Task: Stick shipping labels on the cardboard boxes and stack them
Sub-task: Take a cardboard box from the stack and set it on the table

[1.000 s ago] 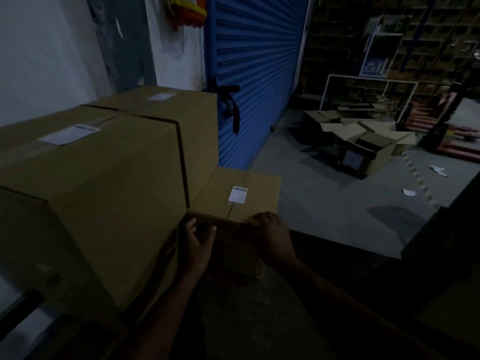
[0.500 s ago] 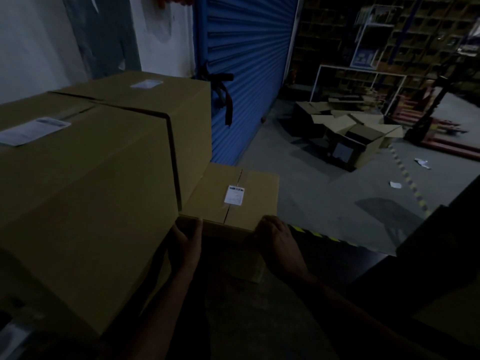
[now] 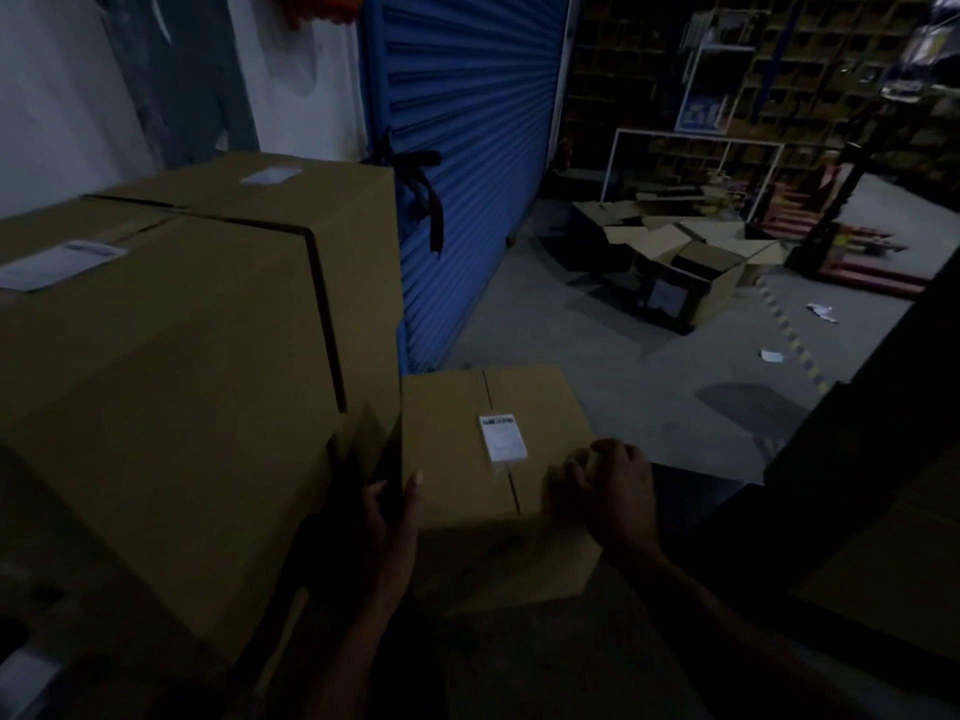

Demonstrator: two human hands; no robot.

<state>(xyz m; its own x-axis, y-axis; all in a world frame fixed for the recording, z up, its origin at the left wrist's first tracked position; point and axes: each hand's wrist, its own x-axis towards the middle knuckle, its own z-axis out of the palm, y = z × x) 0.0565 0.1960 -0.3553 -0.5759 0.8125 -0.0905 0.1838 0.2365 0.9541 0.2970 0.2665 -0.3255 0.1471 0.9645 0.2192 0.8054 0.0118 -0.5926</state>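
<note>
A small cardboard box [image 3: 457, 459] with a white shipping label [image 3: 502, 438] on its top sits low, right beside two large cardboard boxes. My left hand [image 3: 389, 517] grips its near left corner, thumb on top and fingers down the dark gap at its side. My right hand [image 3: 605, 485] grips the near right corner with curled fingers. The near large box [image 3: 171, 407] carries a label [image 3: 57, 262] on top, and the far large box [image 3: 291, 200] also has a label [image 3: 271, 175].
A blue roller shutter [image 3: 467, 174] with a hanging black strap stands behind the boxes. Flattened and open cartons [image 3: 670, 262] lie on the grey floor at right, near a red pallet jack [image 3: 852, 252]. Paper scraps and a yellow-black floor line lie further right.
The small box has shifted right and nearer, turning slightly. My hands moved from its front face to its near corners, and the view swung left and closer.
</note>
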